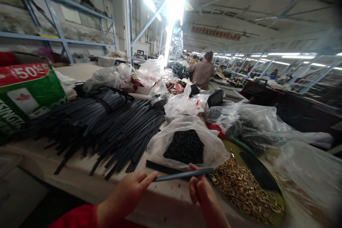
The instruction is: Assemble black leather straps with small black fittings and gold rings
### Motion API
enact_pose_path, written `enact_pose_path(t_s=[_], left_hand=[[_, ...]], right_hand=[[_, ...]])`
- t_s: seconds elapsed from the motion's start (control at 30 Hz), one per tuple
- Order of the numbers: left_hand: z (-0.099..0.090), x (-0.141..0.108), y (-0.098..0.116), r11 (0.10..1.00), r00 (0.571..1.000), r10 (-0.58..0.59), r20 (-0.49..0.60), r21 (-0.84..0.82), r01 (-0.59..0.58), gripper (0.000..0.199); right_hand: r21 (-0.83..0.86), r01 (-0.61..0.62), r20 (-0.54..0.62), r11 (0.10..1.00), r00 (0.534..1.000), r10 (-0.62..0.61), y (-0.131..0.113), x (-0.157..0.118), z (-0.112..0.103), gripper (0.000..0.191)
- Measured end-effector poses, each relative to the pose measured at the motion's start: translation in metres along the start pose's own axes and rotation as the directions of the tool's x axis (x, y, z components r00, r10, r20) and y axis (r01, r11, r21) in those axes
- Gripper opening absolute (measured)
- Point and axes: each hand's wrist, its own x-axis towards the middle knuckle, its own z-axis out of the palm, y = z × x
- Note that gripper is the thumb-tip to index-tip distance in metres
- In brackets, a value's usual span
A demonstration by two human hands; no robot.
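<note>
Both hands pinch one dark strap at the near tabletop point(80, 181) edge: left hand point(125, 194) fingers clamped on its 9 o'clock end, right hand point(201, 192) near its middle. The strap point(184, 175) could slip, snagging the open bag of black beads point(185, 146) at 12 o'clock or scattering the brass rings point(240, 185) at 3 o'clock.

A single head-worn camera looks forward and down over the table edge point(80, 181). The left hand point(125, 196) and right hand point(203, 194) appear close, at the bottom edge of the frame. Beyond the fingers point(148, 178), the view extends down the hall to a distant seated person point(203, 73).
</note>
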Motion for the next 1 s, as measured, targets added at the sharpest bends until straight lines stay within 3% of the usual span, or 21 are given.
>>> enact_pose_path(t_s=[0.1, 0.17, 0.2, 0.27, 0.3, 0.37, 0.4, 0.43, 0.47, 0.53, 0.67, 0.83, 1.0], left_hand=[[0.002, -0.01, 0.015, 0.981, 0.995, -0.058, 0.086, -0.182, 0.073, 0.043], [-0.004, 0.002, 0.029, 0.863, 0.963, -0.141, 0.23, -0.448, 0.233, 0.035], [-0.009, 0.012, 0.038, 0.743, 0.927, -0.141, 0.348, -0.582, 0.331, 0.031], [-0.016, 0.036, 0.053, 0.407, 0.791, -0.047, 0.61, -0.711, 0.573, 0.026], [-0.019, 0.048, 0.059, 0.248, 0.749, -0.033, 0.662, -0.72, 0.648, 0.025], [-0.022, 0.068, 0.066, -0.003, 0.702, -0.069, 0.709, -0.704, 0.71, 0.023], [-0.023, 0.075, 0.066, -0.095, 0.687, -0.095, 0.72, -0.694, 0.714, 0.024], [-0.023, 0.081, 0.065, -0.167, 0.674, -0.107, 0.731, -0.682, 0.712, 0.024], [-0.023, 0.085, 0.063, -0.225, 0.665, -0.105, 0.739, -0.669, 0.708, 0.025], [-0.023, 0.09, 0.059, -0.302, 0.659, -0.095, 0.746, -0.653, 0.695, 0.026], [-0.02, 0.094, 0.052, -0.365, 0.634, -0.09, 0.768, -0.618, 0.697, 0.025], [-0.014, 0.097, 0.049, -0.387, 0.61, -0.063, 0.79, -0.582, 0.715, 0.026], [-0.011, 0.096, 0.051, -0.361, 0.605, -0.058, 0.794, -0.582, 0.729, 0.026]], right_hand=[[0.096, -0.089, -0.085, 0.991, 0.992, 0.097, -0.008, 0.003, 0.005, 0.045], [0.04, -0.134, -0.049, 0.99, 0.99, 0.136, -0.005, 0.003, 0.011, 0.042], [-0.006, -0.162, 0.017, 0.987, 0.987, 0.162, -0.003, 0.003, 0.015, 0.042], [-0.106, -0.18, 0.165, 0.978, 0.967, 0.195, -0.002, 0.007, 0.017, 0.044], [-0.16, -0.151, 0.201, 0.976, 0.963, 0.182, -0.003, 0.012, 0.016, 0.045], [-0.348, -0.015, 0.158, 0.937, 0.985, 0.074, -0.01, 0.032, 0.005, 0.045], [-0.484, 0.062, 0.101, 0.873, 0.995, -0.014, -0.014, 0.045, -0.004, 0.043], [-0.662, 0.123, 0.058, 0.739, 0.992, -0.113, -0.019, 0.061, -0.012, 0.04], [-0.819, 0.17, 0.075, 0.548, 0.979, -0.19, -0.022, 0.078, -0.021, 0.036], [-0.905, 0.196, 0.116, 0.378, 0.968, -0.225, -0.023, 0.11, -0.032, 0.03], [-0.947, 0.228, 0.199, 0.225, 0.969, -0.144, -0.011, 0.148, -0.03, 0.027], [-0.976, 0.207, 0.202, 0.074, 0.977, -0.072, -0.002, 0.152, -0.028, 0.02], [-0.978, 0.203, 0.198, 0.051, 0.976, -0.085, -0.005, 0.143, -0.033, 0.02]])
